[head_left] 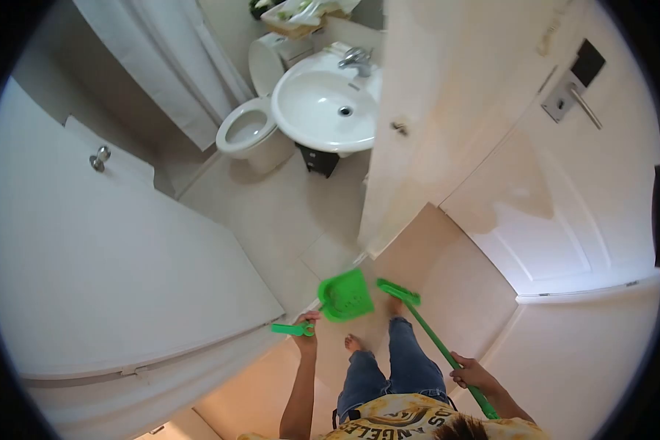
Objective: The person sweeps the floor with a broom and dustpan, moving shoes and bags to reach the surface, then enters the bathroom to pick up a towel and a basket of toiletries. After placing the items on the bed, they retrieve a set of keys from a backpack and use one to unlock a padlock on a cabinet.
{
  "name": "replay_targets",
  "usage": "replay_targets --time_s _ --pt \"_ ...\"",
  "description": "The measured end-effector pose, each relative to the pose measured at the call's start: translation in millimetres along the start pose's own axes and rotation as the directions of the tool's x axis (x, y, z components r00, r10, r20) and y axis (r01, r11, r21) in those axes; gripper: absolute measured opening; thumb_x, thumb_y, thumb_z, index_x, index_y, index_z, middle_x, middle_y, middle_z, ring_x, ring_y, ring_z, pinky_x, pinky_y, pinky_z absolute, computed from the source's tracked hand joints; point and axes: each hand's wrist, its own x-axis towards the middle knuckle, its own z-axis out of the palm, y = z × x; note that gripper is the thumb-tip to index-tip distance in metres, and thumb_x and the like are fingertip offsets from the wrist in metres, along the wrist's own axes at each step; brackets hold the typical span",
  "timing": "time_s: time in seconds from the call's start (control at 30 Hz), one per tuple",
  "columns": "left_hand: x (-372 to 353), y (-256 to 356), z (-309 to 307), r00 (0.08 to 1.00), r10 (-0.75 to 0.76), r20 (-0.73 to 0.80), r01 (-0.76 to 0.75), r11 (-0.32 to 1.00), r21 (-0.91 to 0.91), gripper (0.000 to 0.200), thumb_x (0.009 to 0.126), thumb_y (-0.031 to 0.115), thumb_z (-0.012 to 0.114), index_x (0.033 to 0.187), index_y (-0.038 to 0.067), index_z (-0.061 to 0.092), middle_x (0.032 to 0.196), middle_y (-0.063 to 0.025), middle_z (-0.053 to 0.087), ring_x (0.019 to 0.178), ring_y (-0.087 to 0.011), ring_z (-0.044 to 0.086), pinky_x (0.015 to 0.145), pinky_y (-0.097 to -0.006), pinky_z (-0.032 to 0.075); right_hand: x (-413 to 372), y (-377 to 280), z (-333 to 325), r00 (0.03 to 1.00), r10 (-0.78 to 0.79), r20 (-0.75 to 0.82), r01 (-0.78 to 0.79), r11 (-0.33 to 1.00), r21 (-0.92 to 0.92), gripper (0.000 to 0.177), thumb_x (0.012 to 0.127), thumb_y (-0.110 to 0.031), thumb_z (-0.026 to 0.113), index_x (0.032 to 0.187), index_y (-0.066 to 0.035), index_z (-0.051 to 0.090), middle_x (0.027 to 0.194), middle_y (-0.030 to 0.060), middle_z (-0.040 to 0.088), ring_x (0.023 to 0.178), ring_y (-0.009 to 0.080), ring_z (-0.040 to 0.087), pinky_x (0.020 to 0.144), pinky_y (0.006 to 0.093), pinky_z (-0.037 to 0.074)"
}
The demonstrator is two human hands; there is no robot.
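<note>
The green broom has its long axis slanting from a head ahead and left of the right hand, past that hand, to a shaft end behind it; the fingers are wrapped around the shaft. The green dustpan lies ahead and right of the left hand, which grips its handle, and its mouth faces the broom head. One bare foot is right by that head. A white door stands left of the left hand; well ahead are the toilet and sink.
</note>
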Motion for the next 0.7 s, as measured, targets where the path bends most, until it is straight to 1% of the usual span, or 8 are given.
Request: replay_targets --time_s 0.1,0.23,0.33,0.37,0.43,0.5,0.57,0.7 --pt "-29 -27 48 0.981 -0.036 0.189 0.044 0.998 -0.04 0.013 0.074 0.004 0.05 0.08 -0.006 0.057 0.082 -0.0145 0.059 0.075 -0.0166 0.052 0.067 -0.024 0.039 -14 63 -40 0.994 0.024 -0.108 0.02 0.921 0.389 0.073 0.073 0.006 0.052 0.136 -0.008 0.018 0.057 0.0039 0.046 0.043 0.0097 0.043 0.038 0.023 0.036" --pt "-38 -93 131 0.933 -0.208 0.292 0.246 0.964 -0.101 0.014 0.074 0.005 0.051 0.08 -0.006 0.056 0.083 -0.016 0.059 0.068 -0.0125 0.047 0.06 -0.022 0.036 -4 92 -82 0.96 -0.01 -0.281 0.127 0.907 0.401 0.07 0.076 0.001 0.051 0.136 -0.009 0.017 0.056 0.0037 0.045 0.041 0.0113 0.042 0.036 0.0231 0.034" --pt "-11 -113 203 0.868 -0.225 0.443 0.258 0.966 -0.014 0.013 0.075 0.007 0.051 0.08 -0.004 0.057 0.082 -0.0126 0.058 0.066 -0.0106 0.046 0.058 -0.022 0.036 5 70 -112 0.965 0.003 -0.263 0.167 0.766 0.62 0.07 0.078 -0.002 0.049 0.138 -0.013 0.014 0.055 0.0031 0.044 0.039 0.0119 0.041 0.036 0.024 0.034" --pt "-3 -129 232 0.86 -0.194 0.471 0.217 0.976 0.007 0.009 0.075 0.002 0.05 0.079 -0.004 0.056 0.081 -0.012 0.058 0.069 -0.0134 0.049 0.062 -0.0239 0.038 9 59 -126 0.957 0.032 -0.289 0.174 0.734 0.657 0.06 0.079 -0.006 0.048 0.134 -0.013 0.024 0.054 0.0019 0.041 0.038 0.0112 0.039 0.036 0.0248 0.033" --pt "11 -174 260 0.841 -0.157 0.517 0.139 0.988 0.073 0.008 0.076 -0.007 0.047 0.076 -0.002 0.053 0.079 -0.0107 0.057 0.077 -0.0189 0.053 0.07 -0.0277 0.043 29 40 -155 0.97 0.033 -0.239 0.166 0.629 0.759 0.029 0.081 -0.011 0.048 0.11 -0.012 0.045 0.052 0.0007 0.038 0.037 0.0104 0.036 0.035 0.0248 0.03" --pt "33 -194 321 0.81 -0.093 0.579 -0.103 0.95 0.296 0.014 0.08 0.006 0.045 0.077 0.001 0.058 0.077 -0.0038 0.057 0.063 -0.0086 0.047 0.056 -0.0203 0.035 57 18 -191 0.988 0.053 -0.145 0.098 0.506 0.857 0.007 0.082 -0.015 0.048 0.08 -0.011 0.043 0.052 -0.0008 0.037 0.037 0.009 0.034 0.034 0.024 0.026" --pt "63 -212 366 0.805 -0.28 0.523 0.134 0.945 0.299 0.017 0.081 0.004 0.044 0.072 0.002 0.058 0.071 -0.0032 0.059 0.062 -0.0086 0.05 0.056 -0.0194 0.037 80 -14 -214 0.99 -0.074 -0.118 0.139 0.498 0.856 0.017 0.082 -0.018 0.048 0.07 -0.011 0.038 0.053 -0.002 0.039 0.038 0.0083 0.036 0.035 0.0232 0.026" --pt "114 -246 450 0.769 -0.22 0.6 -0.023 0.929 0.37 0.016 0.078 -0.003 0.046 0.07 0.001 0.059 0.069 -0.0057 0.061 0.062 -0.0107 0.055 0.054 -0.0237 0.041 155 -68 -271 0.992 -0.072 0.105 -0.083 0.268 0.96 0.014 0.083 -0.016 0.045 0.071 -0.012 0.039 0.054 -0.0028 0.041 0.043 0.0072 0.039 0.038 0.0223 0.028"
